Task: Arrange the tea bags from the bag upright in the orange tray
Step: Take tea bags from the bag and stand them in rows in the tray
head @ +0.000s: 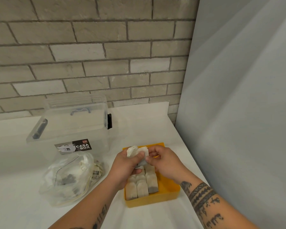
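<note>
Both hands are up close together over the far half of the orange tray (171, 195), nearly touching. The left hand (125, 165) is curled round a small bunch of loose tea bags (135, 151), thumb across the front. The right hand (164, 160) pinches the lower edge of that same bunch with its fingertips (148, 159) (can't tell how many bags are in the bunch, they're crumpled together). Below the hands, the standing tea bags (142, 186) are upright in tight rows in the left and middle part of the tray, pressed against its near wall; the right strip of the tray floor shows bare yellow-orange. The plastic bag (67, 180) lies on the white counter (155, 123) left of the tray, near it but apart, open, with more tea bags and dark bits inside. Behind the bag sits a clear storage box (73, 123) with a "CASA BOX" label, up against the brick wall (89, 52). Both forearms are tattooed.
</note>
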